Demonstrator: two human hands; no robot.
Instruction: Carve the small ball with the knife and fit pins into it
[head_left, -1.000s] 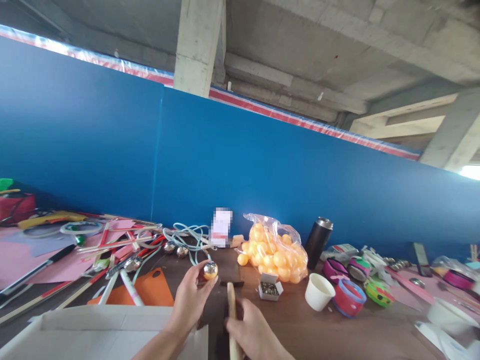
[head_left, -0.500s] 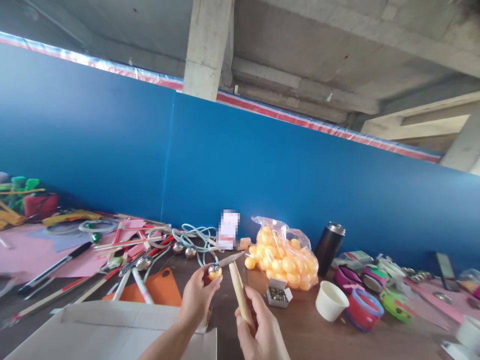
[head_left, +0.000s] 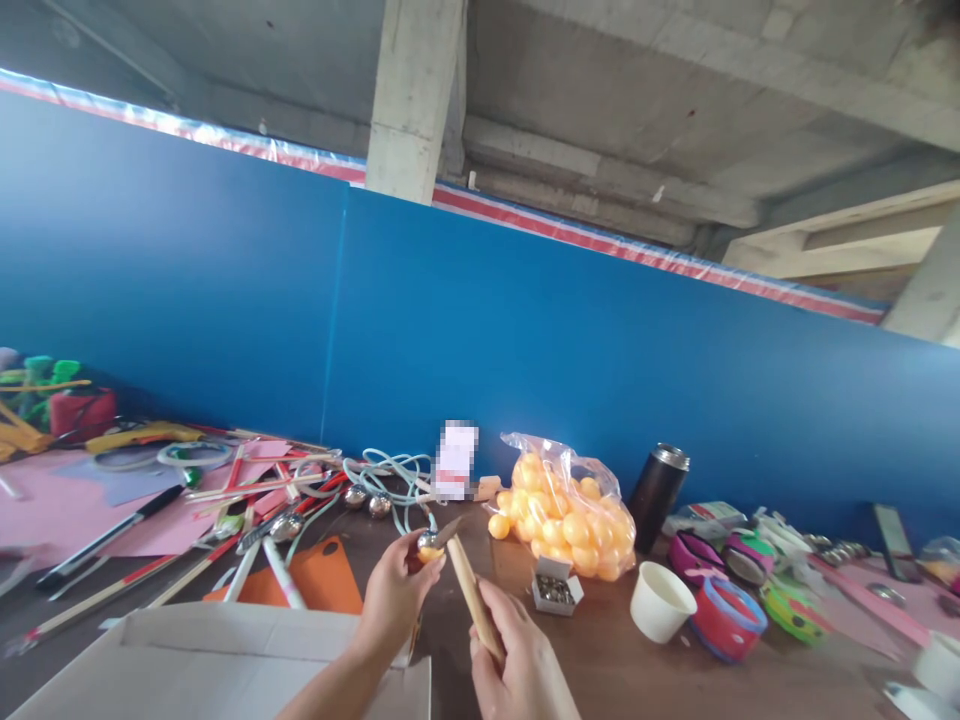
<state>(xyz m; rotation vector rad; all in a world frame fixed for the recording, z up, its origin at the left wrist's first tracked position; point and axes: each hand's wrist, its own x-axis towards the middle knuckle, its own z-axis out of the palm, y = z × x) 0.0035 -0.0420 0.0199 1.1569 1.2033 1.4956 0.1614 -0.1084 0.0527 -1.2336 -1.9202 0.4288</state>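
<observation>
My left hand [head_left: 397, 592] pinches a small orange ball [head_left: 429, 555] between thumb and fingers. A shiny, rounded silver piece [head_left: 428, 538] sits on top of it; how the two are joined I cannot see. In my right hand [head_left: 517, 650] is a hammer [head_left: 471, 592], gripped by its light wooden handle. Its dark, narrow head [head_left: 448, 531] lies right beside the silver piece; whether they touch is unclear. Behind them, a pale blue cord [head_left: 405, 475] lies coiled near two silver balls [head_left: 367, 500].
A clear bag of orange balls [head_left: 566, 515] stands right of centre, behind a small box of metal bits [head_left: 555, 588]. Rightward are a paper cup [head_left: 663, 603], a black bottle [head_left: 660, 495] and colourful bands [head_left: 727, 615]. Cardboard [head_left: 225, 660] lies front left, below sticks, a pen [head_left: 112, 535] and orange sheet [head_left: 322, 580].
The hammer has moved left and slightly down, bringing its head from right of the silver piece to right beside it. My left hand and the ball have hardly moved.
</observation>
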